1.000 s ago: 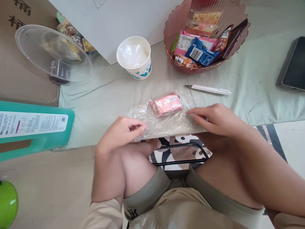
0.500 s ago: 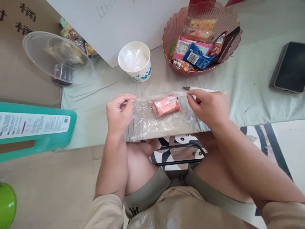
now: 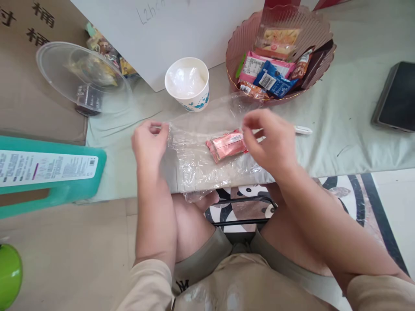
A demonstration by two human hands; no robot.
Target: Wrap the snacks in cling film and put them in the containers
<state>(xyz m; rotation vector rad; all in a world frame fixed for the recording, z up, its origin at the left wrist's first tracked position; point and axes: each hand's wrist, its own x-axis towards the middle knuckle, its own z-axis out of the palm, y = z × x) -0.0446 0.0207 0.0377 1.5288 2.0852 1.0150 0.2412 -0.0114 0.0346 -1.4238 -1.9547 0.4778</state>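
Note:
A sheet of clear plastic film (image 3: 197,162) lies spread on the cloth-covered table and hangs slightly over its front edge. My left hand (image 3: 151,142) pinches the film's left side between thumb and fingertips. On the right, my right hand (image 3: 270,138) is closed on the film with curled fingers, slightly blurred. Between the hands, a small pink wrapped snack packet (image 3: 227,146) lies on the film, its right end close to my right fingers. Behind my right hand, part of a white-handled cutter (image 3: 303,130) shows; its tip is hidden.
A paper cup (image 3: 194,101) with clear plastic inside stands behind the film. A pink ribbed bowl (image 3: 238,43) of snacks stands at the back right. A black device (image 3: 397,97) lies far right, a green container (image 3: 97,172) left. A clear lid (image 3: 43,65) leans near a cardboard box (image 3: 19,86).
My left hand has moved a little left, and my right hand slightly left and up. The film's far edge has risen towards the bowl. The view has shifted slightly.

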